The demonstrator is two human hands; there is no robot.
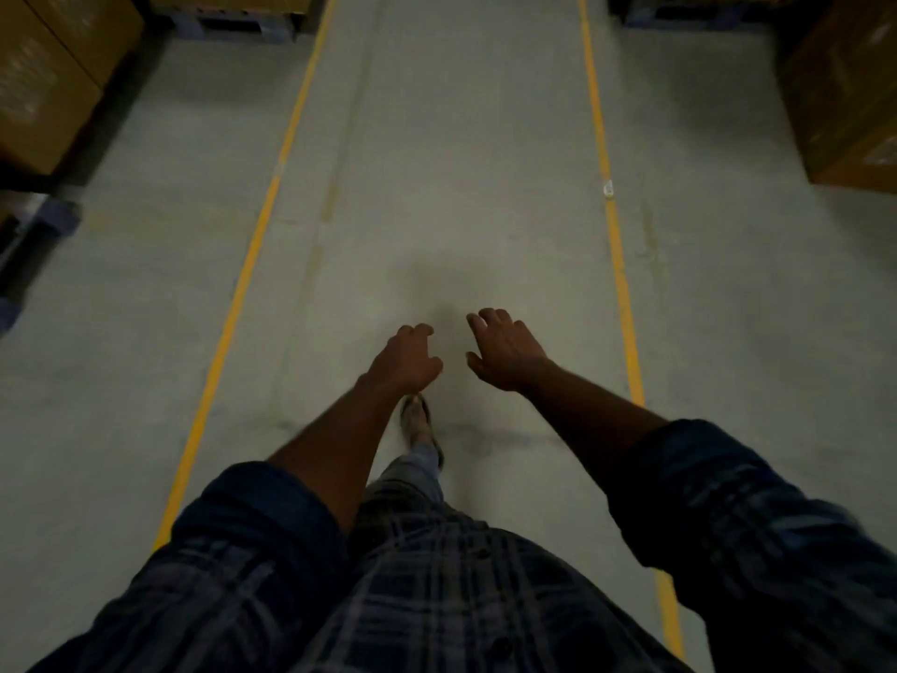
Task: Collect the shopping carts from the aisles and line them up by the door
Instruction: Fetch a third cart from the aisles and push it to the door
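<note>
**Out on the gray floor (437, 187), nothing held**

We look down at a path between the left yellow line (252, 245) and the right yellow line (609, 196). Both lines run straight ahead, away from us. Our left hand (405, 354) and our right hand (505, 349) reach out in front, close together but not touching. Their fingers are bent a little and loose, with nothing in them. Where the shopping carts are, we cannot tell, so we cannot say which way they point. One foot in a sandal (420, 425) shows under our left hand. Big brown cardboard boxes (48, 89) sit at both sides, some on blue pallets (233, 26). Our plaid shirt (437, 599) is dark blue, sleeves rolled up.
</note>
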